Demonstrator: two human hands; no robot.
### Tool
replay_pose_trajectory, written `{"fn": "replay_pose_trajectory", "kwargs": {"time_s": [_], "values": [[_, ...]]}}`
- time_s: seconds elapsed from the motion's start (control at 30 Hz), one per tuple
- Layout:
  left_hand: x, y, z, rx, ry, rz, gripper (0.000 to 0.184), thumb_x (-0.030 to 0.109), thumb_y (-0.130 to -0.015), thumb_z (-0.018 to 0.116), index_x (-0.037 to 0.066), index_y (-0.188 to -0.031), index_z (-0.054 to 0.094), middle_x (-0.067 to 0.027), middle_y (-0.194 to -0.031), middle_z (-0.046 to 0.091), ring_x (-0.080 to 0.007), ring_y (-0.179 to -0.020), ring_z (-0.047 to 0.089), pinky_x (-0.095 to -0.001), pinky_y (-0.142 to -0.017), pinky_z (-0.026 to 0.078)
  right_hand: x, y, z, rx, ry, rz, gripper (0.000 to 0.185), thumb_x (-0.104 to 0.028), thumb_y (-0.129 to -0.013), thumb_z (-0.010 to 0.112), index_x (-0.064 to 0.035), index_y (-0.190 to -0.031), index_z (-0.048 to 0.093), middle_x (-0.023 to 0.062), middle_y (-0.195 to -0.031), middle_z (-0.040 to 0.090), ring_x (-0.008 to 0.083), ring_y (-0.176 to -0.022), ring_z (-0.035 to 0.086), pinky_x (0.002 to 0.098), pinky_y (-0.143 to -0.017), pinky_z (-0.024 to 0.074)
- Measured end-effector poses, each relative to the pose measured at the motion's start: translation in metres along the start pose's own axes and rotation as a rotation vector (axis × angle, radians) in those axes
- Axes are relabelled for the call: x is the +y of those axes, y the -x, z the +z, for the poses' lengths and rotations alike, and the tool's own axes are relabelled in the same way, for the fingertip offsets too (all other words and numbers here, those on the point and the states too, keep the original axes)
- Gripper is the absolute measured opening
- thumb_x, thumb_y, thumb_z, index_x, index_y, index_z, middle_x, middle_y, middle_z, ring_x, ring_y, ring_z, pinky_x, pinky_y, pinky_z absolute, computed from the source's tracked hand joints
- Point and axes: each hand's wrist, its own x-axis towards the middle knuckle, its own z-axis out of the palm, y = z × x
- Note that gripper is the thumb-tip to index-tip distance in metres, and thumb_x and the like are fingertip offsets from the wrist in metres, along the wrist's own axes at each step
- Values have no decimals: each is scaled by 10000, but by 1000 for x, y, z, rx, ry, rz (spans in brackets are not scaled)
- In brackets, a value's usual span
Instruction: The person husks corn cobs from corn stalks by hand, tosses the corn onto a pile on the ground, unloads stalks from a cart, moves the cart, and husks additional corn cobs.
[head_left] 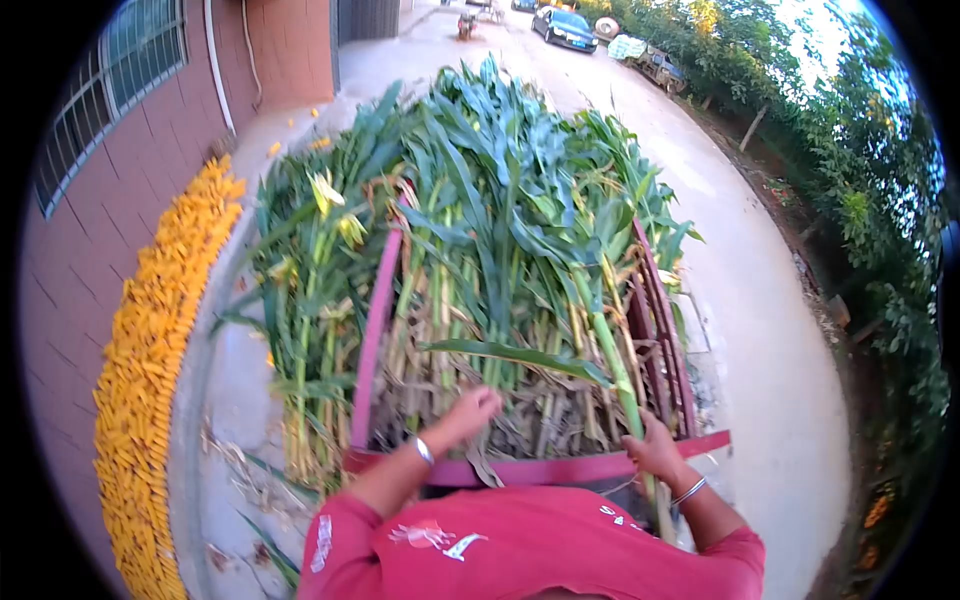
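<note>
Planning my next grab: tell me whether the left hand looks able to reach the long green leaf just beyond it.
Probably yes: the left hand seems to hold nothing, the long green leaf passes close beyond its fingers, and nothing solid shows between them.

I see yellow-orange corn cobs (165, 370), green stalks (490, 200), a pinkish-red cart frame (560, 468) and a red shirt (500, 535) with white print.
</note>
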Motion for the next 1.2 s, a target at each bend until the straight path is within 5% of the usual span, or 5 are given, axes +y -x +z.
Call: {"fn": "replay_pose_trajectory", "kwargs": {"time_s": [0.3,0.4,0.57,0.77,1.2], "values": [[17,-191,139,-108,651,-403,567,386,-963,477,-7,-1361,381,-202,-1309,496,-219,-1169,519,-306,-1002,420,135,85,-46,58,246,-337,676,-115,-805,678,-12,-1376,333,246,-912,628,352,-796,654,403,-675,498],[15,-228,189,-58,701,-453,752,531,-908,501,8,-1409,299,-205,-1393,396,-250,-1263,426,-362,-1084,323,170,123,-52,0,252,31,693,-228,-836,657,-117,-1417,295,278,-896,620,425,-848,632,448,-734,479],[3,-264,252,-120,1291,-569,383,463,-861,605,86,-925,598,-100,-775,621,-248,-671,608,-404,-681,534,229,142,-45,78,172,72,641,-228,-827,658,-112,-1372,341,273,-890,623,426,-846,630,453,-732,479],[41,-214,293,134,1201,-670,365,463,-833,656,138,-983,586,-98,-772,567,-243,-578,533,-415,-503,476,258,136,-40,116,156,102,579,-227,-816,660,-106,-1317,395,268,-882,627,427,-844,628,458,-730,478],[202,-73,248,-513,549,191,424,274,-913,605,-9,-1218,526,-99,-1173,577,-163,-1054,565,-284,-907,453,300,90,-40,154,235,46,453,-227,-792,664,-93,-1199,514,256,-865,635,428,-841,623,469,-726,478]]}}
